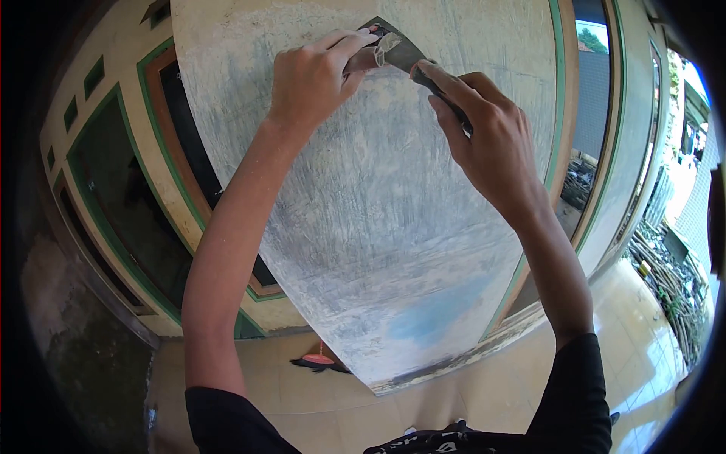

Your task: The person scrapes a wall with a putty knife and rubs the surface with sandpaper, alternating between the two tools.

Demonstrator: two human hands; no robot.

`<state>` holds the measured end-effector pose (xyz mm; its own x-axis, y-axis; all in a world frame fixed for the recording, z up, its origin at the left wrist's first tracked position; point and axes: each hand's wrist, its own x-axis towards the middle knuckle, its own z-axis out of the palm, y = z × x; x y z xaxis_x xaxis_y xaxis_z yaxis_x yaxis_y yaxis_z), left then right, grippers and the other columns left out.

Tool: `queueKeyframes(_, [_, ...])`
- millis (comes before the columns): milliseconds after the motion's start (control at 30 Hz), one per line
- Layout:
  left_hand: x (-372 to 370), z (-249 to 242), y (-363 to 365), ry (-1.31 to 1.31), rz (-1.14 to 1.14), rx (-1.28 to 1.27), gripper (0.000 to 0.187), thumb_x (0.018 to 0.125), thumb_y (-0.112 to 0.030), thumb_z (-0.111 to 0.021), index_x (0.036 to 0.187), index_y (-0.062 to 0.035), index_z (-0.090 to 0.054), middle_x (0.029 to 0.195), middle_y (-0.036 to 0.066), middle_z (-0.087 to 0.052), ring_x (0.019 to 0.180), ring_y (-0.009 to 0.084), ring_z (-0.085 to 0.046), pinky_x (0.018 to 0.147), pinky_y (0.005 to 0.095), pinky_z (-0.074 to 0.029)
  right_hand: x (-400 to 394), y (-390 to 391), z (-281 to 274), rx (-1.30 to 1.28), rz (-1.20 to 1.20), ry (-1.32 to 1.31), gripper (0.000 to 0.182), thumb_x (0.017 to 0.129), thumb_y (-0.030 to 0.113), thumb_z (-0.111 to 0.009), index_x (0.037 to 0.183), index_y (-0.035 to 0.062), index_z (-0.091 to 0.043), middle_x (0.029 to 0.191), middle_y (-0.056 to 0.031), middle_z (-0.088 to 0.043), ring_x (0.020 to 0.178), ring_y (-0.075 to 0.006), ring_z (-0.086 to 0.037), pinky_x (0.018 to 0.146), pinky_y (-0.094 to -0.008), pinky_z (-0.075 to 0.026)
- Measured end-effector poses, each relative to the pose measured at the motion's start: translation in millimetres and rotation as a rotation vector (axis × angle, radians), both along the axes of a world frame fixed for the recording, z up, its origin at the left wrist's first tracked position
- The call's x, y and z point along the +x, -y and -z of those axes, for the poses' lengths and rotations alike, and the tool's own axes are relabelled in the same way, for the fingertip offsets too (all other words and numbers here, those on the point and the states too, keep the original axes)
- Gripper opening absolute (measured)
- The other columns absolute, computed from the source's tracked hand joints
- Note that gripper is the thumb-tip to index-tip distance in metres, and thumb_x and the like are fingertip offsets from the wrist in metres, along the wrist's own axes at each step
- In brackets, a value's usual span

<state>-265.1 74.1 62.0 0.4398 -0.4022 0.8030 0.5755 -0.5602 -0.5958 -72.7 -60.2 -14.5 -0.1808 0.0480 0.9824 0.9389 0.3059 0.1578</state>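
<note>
Both hands are raised in front of a tall wall section point(363, 189) with patchy white and grey plaster and a bluish patch low down. My right hand point(488, 129) is wrapped round the dark handle of a flat scraper point(404, 54), whose blade points up and left. At the blade's far end, my left hand point(321, 76) is closed round a pale, roughly cylindrical thing point(364, 60) with a crumpled, clear-looking end. This thing touches or lies very close to the blade. What it is cannot be made out.
Green-framed windows and a door point(113, 174) stand on the left. Another window point(586, 113) is on the right. Shiny floor tiles point(628, 325) lie below, with a reddish object point(319, 359) by the wall's foot. Piled sticks point(669, 295) lie outside at right.
</note>
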Motion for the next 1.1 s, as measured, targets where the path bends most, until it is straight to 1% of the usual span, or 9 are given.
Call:
queueKeyframes(167, [4.8, 3.6, 5.2, 0.027, 0.004, -0.02, 0.043, 0.069, -0.015, -0.083, 0.11, -0.0153, -0.072, 0.103, -0.003, -0.073, 0.077, 0.0192, -0.072, 0.066, 0.0308, -0.059, -2.0, 4.9, -5.0, -0.024, 0.059, 0.013, 0.024, 0.096, 0.015, -0.063, 0.117, 0.0099, -0.072, 0.081, -0.0118, -0.069, 0.053, -0.0175, -0.064, 0.047, -0.0314, -0.048])
queueKeyframes(233, [4.8, 3.9, 10.0, 0.004, -0.003, -0.015, 0.043, 0.067, -0.011, -0.084, 0.108, -0.0128, -0.072, 0.107, -0.002, -0.072, 0.085, 0.0183, -0.071, 0.07, 0.0298, -0.059, -5.2, 7.1, -5.4, -0.038, 0.05, -0.012, 0.024, 0.095, 0.015, -0.063, 0.117, 0.0098, -0.072, 0.082, -0.0139, -0.068, 0.053, -0.019, -0.064, 0.047, -0.0317, -0.049])
queueKeyframes(267, [5.0, 2.2, 11.3, 0.003, -0.006, -0.016, 0.043, 0.067, -0.011, -0.084, 0.108, -0.0128, -0.072, 0.107, -0.002, -0.072, 0.085, 0.0183, -0.071, 0.07, 0.0298, -0.059, -6.7, 8.4, -5.7, -0.039, 0.047, -0.012, 0.024, 0.095, 0.015, -0.063, 0.117, 0.0098, -0.072, 0.082, -0.0139, -0.068, 0.053, -0.019, -0.064, 0.047, -0.0317, -0.049])
queueKeyframes(333, [4.6, -2.3, 12.0, -0.025, -0.031, 0.116, 0.045, 0.065, -0.005, -0.084, 0.108, -0.0105, -0.071, 0.11, 0.0, -0.071, 0.098, 0.0178, -0.069, 0.076, 0.0287, -0.06, -10.3, 10.4, -6.2, -0.058, 0.045, -0.039, 0.025, 0.094, 0.015, -0.064, 0.118, 0.0081, -0.072, 0.081, -0.0164, -0.067, 0.054, -0.0216, -0.065, 0.049, -0.0337, -0.051])
queueKeyframes(367, [5.5, -1.1, 12.9, -0.025, -0.035, 0.118, 0.045, 0.065, -0.005, -0.084, 0.108, -0.0105, -0.071, 0.11, 0.0, -0.071, 0.098, 0.0178, -0.069, 0.076, 0.0287, -0.06, -11.5, 10.5, -6.7, -0.057, 0.041, -0.039, 0.025, 0.094, 0.015, -0.064, 0.118, 0.0081, -0.072, 0.081, -0.0164, -0.067, 0.054, -0.0216, -0.065, 0.049, -0.0337, -0.051])
queueKeyframes(433, [8.9, 1.3, 17.4, -0.068, -0.01, 0.038, 0.047, 0.064, 0.002, -0.082, 0.109, -0.0089, -0.071, 0.109, 0.001, -0.07, 0.108, 0.019, -0.065, 0.085, 0.0301, -0.059, -12.8, 10.8, -8.5, -0.045, 0.064, -0.053, 0.027, 0.093, 0.015, -0.066, 0.118, 0.0063, -0.071, 0.081, -0.0182, -0.067, 0.057, -0.0246, -0.067, 0.051, -0.0355, -0.053])
queueKeyframes(633, [20.5, 2.3, 3.7, -0.12, 0.147, 0.05, 0.048, 0.069, 0.007, -0.075, 0.115, -0.008, -0.069, 0.117, 0.006, -0.07, 0.116, 0.0241, -0.064, 0.095, 0.0351, -0.057, -5.2, -0.7, -6.7, -0.057, 0.06, 0.031, 0.031, 0.091, 0.015, -0.068, 0.12, 0.0059, -0.07, 0.082, -0.018, -0.069, 0.059, -0.0275, -0.068, 0.053, -0.0366, -0.055])
queueKeyframes(767, [25.6, 6.4, 4.4, -0.107, 0.173, 0.005, 0.05, 0.07, 0.006, -0.075, 0.117, -0.0086, -0.069, 0.12, 0.008, -0.069, 0.117, 0.0246, -0.064, 0.095, 0.0357, -0.057, 4.3, 4.1, -14.1, -0.088, 0.044, 0.03, 0.033, 0.09, 0.015, -0.069, 0.121, 0.0062, -0.069, 0.081, -0.0169, -0.069, 0.059, -0.0271, -0.068, 0.053, -0.037, -0.055])
queueKeyframes(1100, [27.7, -3.8, -3.4, -0.049, 0.145, 0.078, 0.058, 0.061, 0.002, -0.081, 0.116, -0.0111, -0.069, 0.117, 0.006, -0.071, 0.113, 0.0216, -0.067, 0.092, 0.0322, -0.059, 4.4, 0.5, -22.3, -0.053, 0.048, 0.054, 0.03, 0.092, 0.013, -0.064, 0.12, 0.0049, -0.07, 0.077, -0.0168, -0.069, 0.056, -0.0255, -0.067, 0.053, -0.0372, -0.055])
